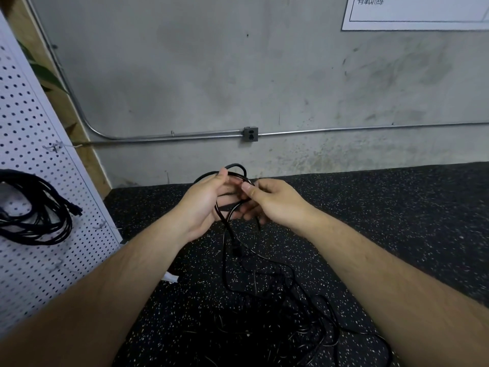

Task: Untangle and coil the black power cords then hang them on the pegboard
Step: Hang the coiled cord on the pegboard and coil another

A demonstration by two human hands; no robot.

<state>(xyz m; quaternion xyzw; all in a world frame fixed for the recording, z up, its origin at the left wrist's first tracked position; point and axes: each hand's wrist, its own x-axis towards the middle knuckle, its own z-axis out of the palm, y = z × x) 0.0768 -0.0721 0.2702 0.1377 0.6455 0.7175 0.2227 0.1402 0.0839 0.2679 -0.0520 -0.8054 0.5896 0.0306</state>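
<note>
Together, the left hand (205, 201) and right hand (275, 201) pinch a black cord (239, 170) looped between them, the rest trailing to the floor (397, 207).

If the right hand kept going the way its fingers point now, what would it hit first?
Probably the left hand: the right hand points leftward at its fingers, across the black cord loop both hold. Depth is hard to judge.

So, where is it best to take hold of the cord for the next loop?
Probably on the straight stretch of the black cord hanging just below the left hand, beside the plug. Bring the right hand from the right side: there it hangs free, while lower it runs into the tangled pile.
</note>
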